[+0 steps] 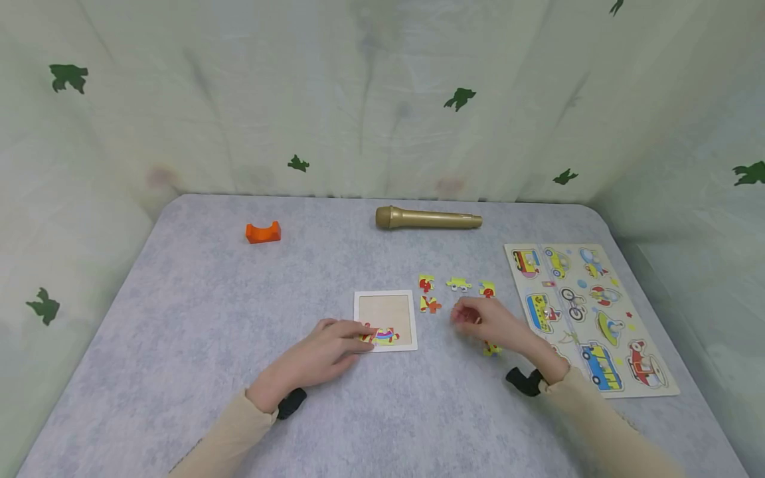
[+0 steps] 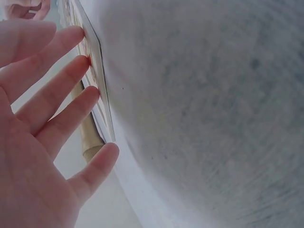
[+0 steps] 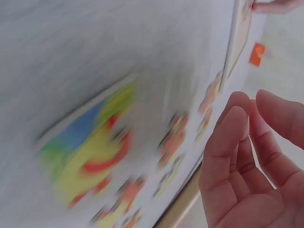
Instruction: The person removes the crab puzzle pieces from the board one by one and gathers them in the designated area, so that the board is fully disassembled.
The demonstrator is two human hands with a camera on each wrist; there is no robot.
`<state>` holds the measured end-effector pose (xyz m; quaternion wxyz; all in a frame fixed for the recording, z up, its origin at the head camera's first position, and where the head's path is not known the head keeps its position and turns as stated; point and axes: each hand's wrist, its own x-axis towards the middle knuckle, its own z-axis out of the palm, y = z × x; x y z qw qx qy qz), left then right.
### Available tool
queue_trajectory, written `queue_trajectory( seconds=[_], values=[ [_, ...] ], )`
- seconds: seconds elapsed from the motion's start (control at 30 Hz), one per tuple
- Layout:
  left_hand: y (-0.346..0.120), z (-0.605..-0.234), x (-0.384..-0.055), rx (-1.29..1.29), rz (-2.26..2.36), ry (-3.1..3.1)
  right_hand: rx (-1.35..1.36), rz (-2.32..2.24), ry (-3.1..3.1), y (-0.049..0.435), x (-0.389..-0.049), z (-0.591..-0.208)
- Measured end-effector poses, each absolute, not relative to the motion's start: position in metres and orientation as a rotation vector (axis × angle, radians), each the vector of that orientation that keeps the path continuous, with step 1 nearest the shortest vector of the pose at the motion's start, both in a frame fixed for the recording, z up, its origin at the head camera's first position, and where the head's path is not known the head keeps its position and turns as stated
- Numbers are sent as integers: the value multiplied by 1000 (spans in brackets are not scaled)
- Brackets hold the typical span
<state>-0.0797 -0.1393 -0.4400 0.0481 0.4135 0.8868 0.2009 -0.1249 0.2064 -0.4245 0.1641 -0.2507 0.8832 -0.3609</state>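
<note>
A square wooden puzzle tray with a pale rim lies mid-table, with colourful jigsaw pieces along its near edge. My left hand reaches in from the left, its fairly straight fingers resting at the tray's rim and on the pieces. Right of the tray, my right hand hovers over the table, fingers loosely bent and thumb near the fingertips; no piece shows between them. Loose yellow-and-red jigsaw pieces lie around it, one partly hidden beneath. A larger-looking piece with blue, green and red is blurred in the right wrist view.
On the right lies a wooden peg board with vehicle pictures, partly under the right forearm. A gold microphone rests near the back edge. An orange curved block sits back left. A pale curtain hangs behind the table.
</note>
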Motion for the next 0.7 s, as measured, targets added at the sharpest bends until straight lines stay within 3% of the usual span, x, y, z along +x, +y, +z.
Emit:
queue_trajectory(
  seconds=[0.33, 0.7],
  values=[
    [-141, -440, -81, 1226, 594, 2685, -870, -1035, 2364, 136, -132, -432],
    [-141, -441, -82, 1229, 586, 2692, -871, -959, 2371, 105, -132, -436]
  ],
)
